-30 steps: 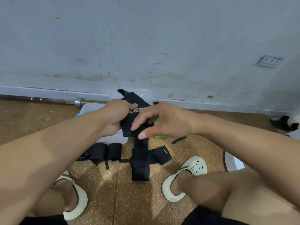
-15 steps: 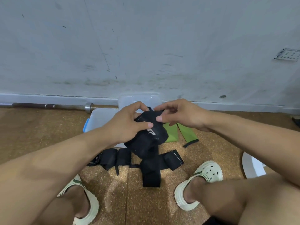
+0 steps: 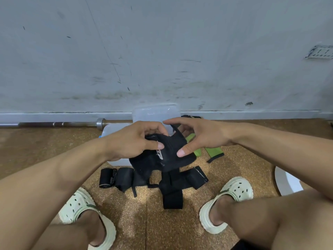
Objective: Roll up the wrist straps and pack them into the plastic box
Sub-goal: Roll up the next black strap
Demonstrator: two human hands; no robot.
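Since a second ago I see the black fabric wrist strap [image 3: 166,154] bunched into a thick roll, left hand [image 3: 134,141] pinching its nine o'clock side, right hand [image 3: 196,135] curled loosely at three o'clock, mid-rolling; next I'd tighten it toward the clear plastic box [image 3: 155,112] at twelve o'clock.

A speckled cork floor [image 3: 126,222] carries black wrist straps [image 3: 173,184] at centre, green straps [image 3: 213,152] to their right, a clear plastic box [image 3: 155,112] and barbell [image 3: 59,124] along the far wall, plus two pale clogs [image 3: 232,195] near.
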